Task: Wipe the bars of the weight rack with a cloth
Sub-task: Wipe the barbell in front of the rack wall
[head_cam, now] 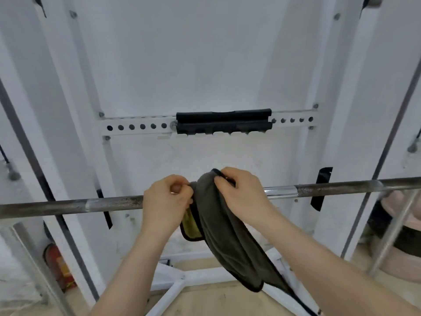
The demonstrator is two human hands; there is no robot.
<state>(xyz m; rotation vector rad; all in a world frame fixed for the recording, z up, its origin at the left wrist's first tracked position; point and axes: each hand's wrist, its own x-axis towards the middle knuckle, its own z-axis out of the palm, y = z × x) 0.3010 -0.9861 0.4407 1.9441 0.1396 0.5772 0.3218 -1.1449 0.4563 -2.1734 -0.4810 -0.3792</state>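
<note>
The bar (68,205) runs level from left to right across the rack, and the grey cloth (218,224) hangs over its middle, the long tail drooping toward the person. Both hands sit right at the bar on either side of the drape. The left hand (167,201) pinches the cloth's left edge; the right hand (241,195) grips its top fold, knuckles up. Any wipe, I reckon, must travel sideways along the bar's length.

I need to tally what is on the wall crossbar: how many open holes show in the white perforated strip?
11. Six run left of the black pad, from to; five run right of it, from to. The pad probably covers more.
</note>
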